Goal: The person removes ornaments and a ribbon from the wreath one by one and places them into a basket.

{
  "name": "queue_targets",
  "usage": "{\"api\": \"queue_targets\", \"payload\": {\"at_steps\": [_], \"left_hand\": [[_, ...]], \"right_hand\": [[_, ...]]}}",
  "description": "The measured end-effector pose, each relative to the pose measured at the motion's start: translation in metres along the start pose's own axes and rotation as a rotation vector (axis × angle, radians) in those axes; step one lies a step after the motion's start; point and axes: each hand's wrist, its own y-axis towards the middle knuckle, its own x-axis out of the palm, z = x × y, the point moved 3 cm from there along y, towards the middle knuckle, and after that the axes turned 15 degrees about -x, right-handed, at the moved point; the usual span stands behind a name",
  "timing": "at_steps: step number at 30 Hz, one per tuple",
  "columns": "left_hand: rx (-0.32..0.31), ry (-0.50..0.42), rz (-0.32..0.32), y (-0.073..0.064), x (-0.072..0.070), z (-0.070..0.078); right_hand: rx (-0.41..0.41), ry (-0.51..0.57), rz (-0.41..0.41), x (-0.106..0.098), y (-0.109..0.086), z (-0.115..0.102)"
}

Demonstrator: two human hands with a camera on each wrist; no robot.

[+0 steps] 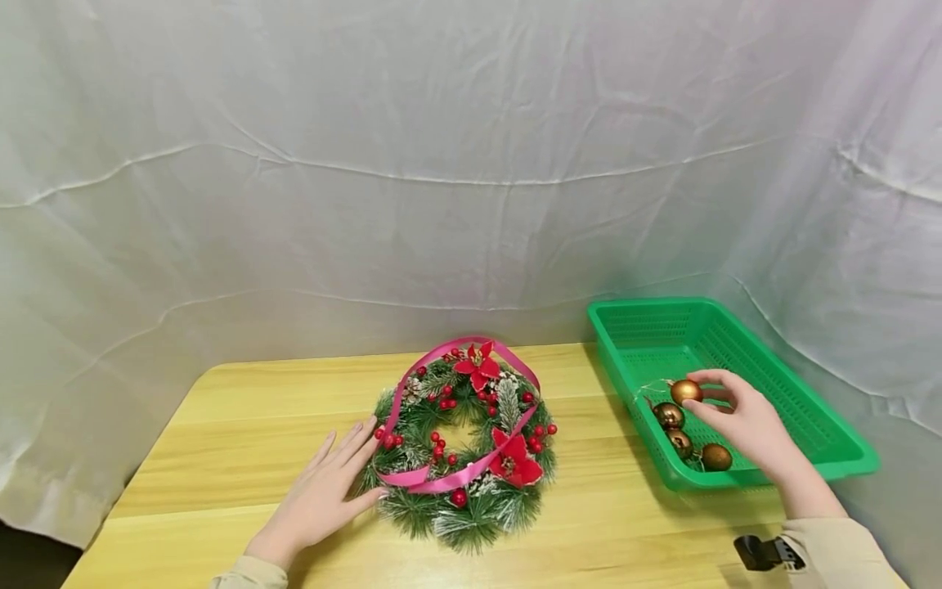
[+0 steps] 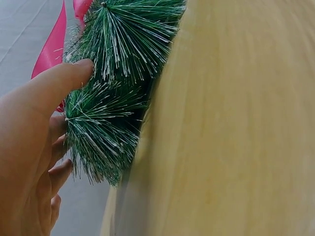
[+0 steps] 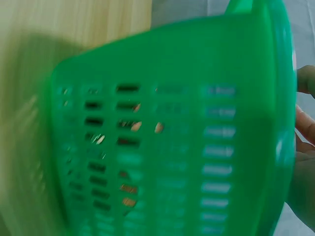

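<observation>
A green wreath (image 1: 471,523) with red berries, red poinsettias and a pink ribbon (image 1: 471,474) lies on the table. My left hand (image 1: 324,495) rests against its left side with the fingers fairly straight; in the left wrist view the thumb (image 2: 74,76) touches the needles. Over the green basket (image 1: 773,376), my right hand (image 1: 746,417) pinches a gold Christmas ball (image 1: 686,393) between thumb and fingers. Beneath it, a shiny brown ball (image 1: 668,415) and other bronze balls (image 1: 716,457) lie in the basket. The basket's wall (image 3: 187,59) hides most of the right hand in the right wrist view.
The basket stands at the right end of the wooden table (image 1: 243,458). Pale fabric (image 1: 441,229) hangs behind the table and along its sides. A black strap buckle (image 1: 765,554) sits at the right wrist.
</observation>
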Motion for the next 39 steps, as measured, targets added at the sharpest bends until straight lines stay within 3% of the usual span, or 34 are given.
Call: {"api": "queue_targets", "payload": {"at_steps": [6,17,29,39], "left_hand": [[0.007,0.012,0.009,-0.002,0.0,-0.001],[-0.007,0.004,0.0,-0.002,0.002,-0.001],[-0.002,-0.006,0.017,-0.001,0.002,-0.001],[0.005,0.001,0.004,0.0,0.0,0.001]], "right_hand": [[-0.022,-0.022,-0.008,-0.003,-0.008,0.015],[0.054,-0.028,-0.035,-0.014,-0.015,0.04],[0.002,-0.062,-0.049,-0.03,-0.017,0.059],[0.076,-0.079,-0.119,-0.028,-0.017,0.074]]}}
